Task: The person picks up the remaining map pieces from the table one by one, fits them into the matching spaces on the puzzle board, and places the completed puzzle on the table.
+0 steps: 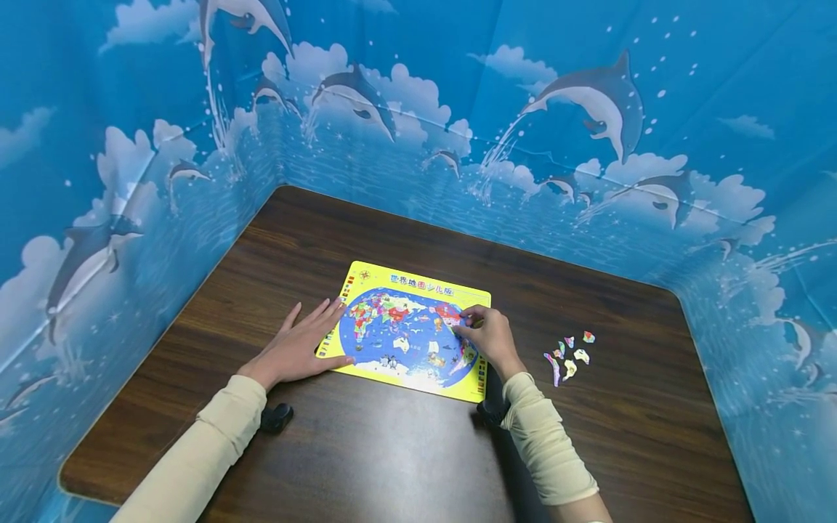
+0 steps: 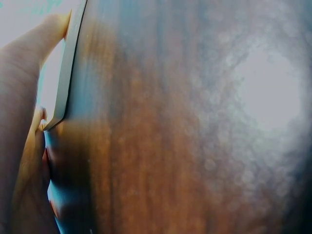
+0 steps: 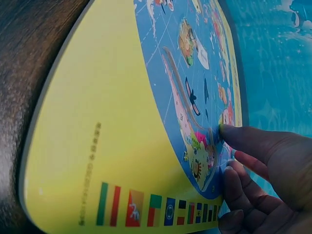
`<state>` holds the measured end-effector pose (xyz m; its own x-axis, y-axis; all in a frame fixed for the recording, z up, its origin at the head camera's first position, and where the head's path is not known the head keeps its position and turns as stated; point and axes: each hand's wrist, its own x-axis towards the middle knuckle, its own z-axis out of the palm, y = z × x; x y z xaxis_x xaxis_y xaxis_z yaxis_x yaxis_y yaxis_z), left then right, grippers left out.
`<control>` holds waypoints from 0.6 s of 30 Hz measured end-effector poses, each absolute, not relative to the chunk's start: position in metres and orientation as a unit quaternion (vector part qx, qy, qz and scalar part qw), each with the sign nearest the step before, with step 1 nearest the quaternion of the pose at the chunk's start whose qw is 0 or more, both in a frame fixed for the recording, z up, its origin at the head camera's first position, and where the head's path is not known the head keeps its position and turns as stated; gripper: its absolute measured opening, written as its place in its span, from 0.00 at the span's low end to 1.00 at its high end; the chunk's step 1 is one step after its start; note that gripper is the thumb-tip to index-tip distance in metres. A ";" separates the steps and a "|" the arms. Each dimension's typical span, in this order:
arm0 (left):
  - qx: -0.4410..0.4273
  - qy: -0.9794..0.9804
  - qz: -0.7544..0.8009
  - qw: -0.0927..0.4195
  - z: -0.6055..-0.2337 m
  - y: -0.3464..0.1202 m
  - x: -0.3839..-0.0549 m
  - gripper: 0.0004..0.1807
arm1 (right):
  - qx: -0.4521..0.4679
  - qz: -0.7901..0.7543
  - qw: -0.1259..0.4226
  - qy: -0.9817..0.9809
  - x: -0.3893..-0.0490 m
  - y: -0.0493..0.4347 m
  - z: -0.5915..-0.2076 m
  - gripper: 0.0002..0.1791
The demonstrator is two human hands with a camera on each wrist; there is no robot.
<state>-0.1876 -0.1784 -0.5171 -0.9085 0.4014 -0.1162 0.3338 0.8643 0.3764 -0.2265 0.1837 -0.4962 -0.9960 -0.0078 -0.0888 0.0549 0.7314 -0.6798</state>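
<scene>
A yellow-bordered world map puzzle board point(image 1: 471, 296) lies flat on the dark wooden table, its blue oval filled with colourful continents. My left hand point(image 1: 302, 347) spreads over the board's left edge, fingers extended along the side and thumb on the lower border. Over the map's right part, my right hand point(image 1: 492, 338) has its thumb and bent fingers down at the red North America area point(image 1: 447, 314). The right wrist view shows the thumb point(image 3: 243, 139) tip right at the map surface; I cannot tell whether a piece is between the fingertips.
Several loose puzzle pieces point(image 1: 570, 370) lie on the table point(image 1: 628, 421) to the right of the board. Blue dolphin-printed cloth point(image 1: 418, 145) hangs around the table's back and sides. Printed flags point(image 3: 134, 208) run along the board's border.
</scene>
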 end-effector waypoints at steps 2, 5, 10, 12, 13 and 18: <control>0.191 0.961 0.177 0.096 -0.517 -0.178 -0.187 0.57 | 0.011 -0.365 0.041 0.930 -0.227 0.184 -0.497 0.16; 0.193 0.960 0.177 0.097 -0.517 -0.178 -0.188 0.57 | 0.009 -0.367 0.041 0.929 -0.227 0.185 -0.497 0.17; 0.196 0.960 0.177 0.094 -0.521 -0.177 -0.189 0.58 | 0.018 -0.397 0.031 0.917 -0.224 0.189 -0.494 0.17; 0.196 0.960 0.177 0.095 -0.522 -0.177 -0.189 0.58 | 0.023 -0.408 0.014 0.913 -0.222 0.194 -0.493 0.16; 0.196 0.960 0.178 0.096 -0.522 -0.177 -0.189 0.58 | 0.024 -0.411 0.002 0.911 -0.222 0.197 -0.492 0.15; 0.196 0.959 0.179 0.096 -0.521 -0.179 -0.190 0.58 | 0.043 -0.407 -0.052 0.911 -0.220 0.224 -0.488 0.11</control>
<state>-0.1900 -0.1795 -0.5206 -0.9050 0.4097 -0.1148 0.3409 0.8597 0.3805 -0.2198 0.2240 -0.4879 -0.9910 0.1201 0.0594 0.0360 0.6654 -0.7456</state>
